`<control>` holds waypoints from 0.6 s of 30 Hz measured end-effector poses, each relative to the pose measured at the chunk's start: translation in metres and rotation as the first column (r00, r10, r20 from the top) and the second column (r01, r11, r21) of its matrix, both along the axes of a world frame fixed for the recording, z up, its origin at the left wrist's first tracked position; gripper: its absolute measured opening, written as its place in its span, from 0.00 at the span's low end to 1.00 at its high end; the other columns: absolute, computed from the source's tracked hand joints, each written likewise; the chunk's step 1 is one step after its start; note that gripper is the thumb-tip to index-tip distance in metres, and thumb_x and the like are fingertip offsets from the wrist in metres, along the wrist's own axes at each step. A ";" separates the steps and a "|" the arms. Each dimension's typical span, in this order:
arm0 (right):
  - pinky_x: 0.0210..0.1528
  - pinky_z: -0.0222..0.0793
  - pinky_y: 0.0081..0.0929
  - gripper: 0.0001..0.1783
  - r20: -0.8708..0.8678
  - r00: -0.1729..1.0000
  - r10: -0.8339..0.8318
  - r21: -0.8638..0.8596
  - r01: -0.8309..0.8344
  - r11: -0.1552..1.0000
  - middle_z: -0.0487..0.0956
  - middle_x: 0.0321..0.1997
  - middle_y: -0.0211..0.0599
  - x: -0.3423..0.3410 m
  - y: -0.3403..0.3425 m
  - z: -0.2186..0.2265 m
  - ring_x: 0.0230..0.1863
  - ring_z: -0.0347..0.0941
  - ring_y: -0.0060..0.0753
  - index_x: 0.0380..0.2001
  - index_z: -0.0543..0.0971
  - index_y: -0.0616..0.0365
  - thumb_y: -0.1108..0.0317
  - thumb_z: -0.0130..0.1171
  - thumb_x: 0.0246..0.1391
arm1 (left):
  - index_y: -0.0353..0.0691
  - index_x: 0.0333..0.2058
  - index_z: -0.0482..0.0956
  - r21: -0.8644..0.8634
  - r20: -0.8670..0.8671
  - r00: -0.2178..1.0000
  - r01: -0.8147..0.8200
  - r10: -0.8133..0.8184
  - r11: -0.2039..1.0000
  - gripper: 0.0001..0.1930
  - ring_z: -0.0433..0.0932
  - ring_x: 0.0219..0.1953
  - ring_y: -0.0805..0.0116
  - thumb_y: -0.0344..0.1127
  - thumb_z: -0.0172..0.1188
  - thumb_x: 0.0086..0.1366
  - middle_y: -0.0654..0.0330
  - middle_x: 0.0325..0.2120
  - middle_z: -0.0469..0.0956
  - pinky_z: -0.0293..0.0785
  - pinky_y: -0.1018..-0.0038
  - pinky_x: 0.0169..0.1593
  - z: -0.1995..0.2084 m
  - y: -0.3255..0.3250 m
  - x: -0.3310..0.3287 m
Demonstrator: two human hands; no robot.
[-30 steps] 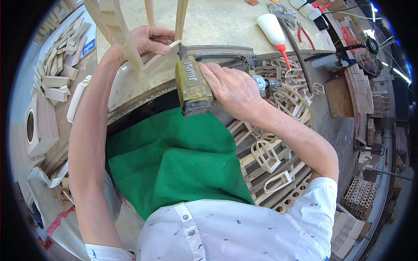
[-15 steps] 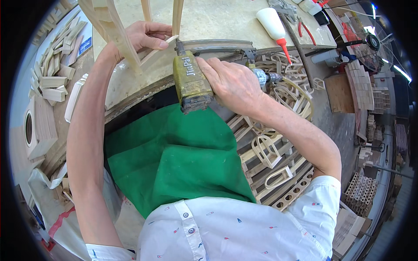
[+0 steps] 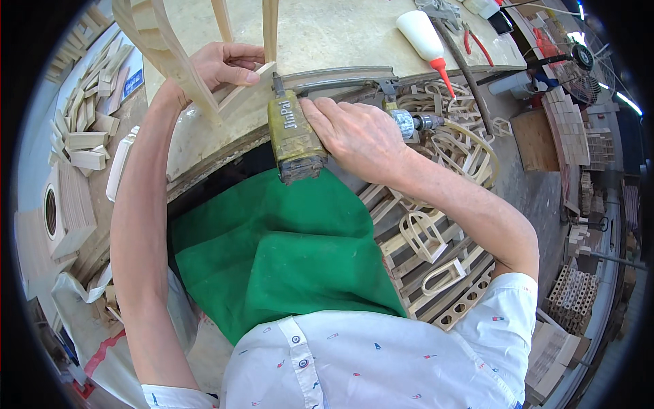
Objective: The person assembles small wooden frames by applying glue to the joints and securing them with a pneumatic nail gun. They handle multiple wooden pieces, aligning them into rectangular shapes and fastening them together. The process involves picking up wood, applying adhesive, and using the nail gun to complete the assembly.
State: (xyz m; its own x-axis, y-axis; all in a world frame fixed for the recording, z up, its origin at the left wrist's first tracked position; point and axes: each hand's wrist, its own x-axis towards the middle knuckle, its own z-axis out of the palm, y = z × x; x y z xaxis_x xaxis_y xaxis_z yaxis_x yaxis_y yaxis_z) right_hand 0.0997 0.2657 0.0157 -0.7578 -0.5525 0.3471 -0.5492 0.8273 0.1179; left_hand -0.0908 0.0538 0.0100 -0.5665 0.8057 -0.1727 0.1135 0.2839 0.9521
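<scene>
My right hand [image 3: 368,140] is closed round the grip of a yellow-green nail gun [image 3: 293,133]. The gun's metal nose meets the joint where a short wooden crosspiece [image 3: 240,90] runs up to an upright leg of a pale wooden frame [image 3: 174,58]. My left hand [image 3: 228,67] reaches round behind one side of this frame. Its thumb presses on the crosspiece, with the fingers curled behind. The frame stands on the worktable near its front edge, and its top runs out of view. Whether a nail has gone in cannot be seen.
A white glue bottle [image 3: 421,37] with a red nozzle lies beside a metal bar [image 3: 463,75] and red-handled pliers [image 3: 478,44]. Loose wood blocks [image 3: 92,116] are piled at left. Small arched wooden frames [image 3: 422,235] fill the right side. A yellowish hose [image 3: 485,146] trails from the gun.
The nail gun and my left hand with the wooden frame have shifted slightly toward me. The gun's nose stays at the joint, and both grips are unchanged.
</scene>
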 end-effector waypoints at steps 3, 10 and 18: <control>0.27 0.75 0.27 0.22 0.010 1.000 -0.010 0.012 0.010 1.000 0.74 0.29 0.37 0.001 0.000 0.000 0.26 0.77 0.30 0.46 0.71 0.71 0.70 0.53 0.46 | 0.30 0.56 0.71 0.018 0.033 0.999 0.004 -0.005 1.000 0.33 0.77 0.46 0.72 0.35 0.70 0.51 0.57 0.44 0.78 0.70 0.78 0.55 0.001 0.001 0.002; 0.31 0.76 0.33 0.15 0.083 0.996 -0.033 -0.117 0.042 0.992 0.75 0.31 0.41 -0.002 0.006 0.025 0.33 0.78 0.41 0.40 0.71 0.64 0.71 0.53 0.48 | 0.29 0.56 0.70 0.030 0.074 0.997 0.007 -0.009 1.000 0.33 0.76 0.47 0.72 0.32 0.68 0.51 0.57 0.45 0.78 0.70 0.77 0.55 -0.002 0.002 -0.003; 0.26 0.73 0.19 0.17 0.600 0.782 -0.170 -0.620 0.588 0.519 0.77 0.23 0.32 -0.053 0.047 0.110 0.22 0.75 0.20 0.33 0.78 0.66 0.59 0.63 0.51 | 0.32 0.58 0.69 0.095 -0.057 0.939 -0.334 0.340 0.938 0.25 0.77 0.45 0.72 0.40 0.58 0.66 0.58 0.47 0.77 0.72 0.77 0.51 0.016 -0.031 0.030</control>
State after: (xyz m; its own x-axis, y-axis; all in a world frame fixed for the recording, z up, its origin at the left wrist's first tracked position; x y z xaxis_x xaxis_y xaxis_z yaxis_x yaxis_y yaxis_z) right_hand 0.0462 0.3127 0.1260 -0.9891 0.1329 0.0639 0.0329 0.6214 -0.7828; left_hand -0.0604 0.0225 0.0257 -0.8157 0.5751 -0.0625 0.0936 0.2377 0.9668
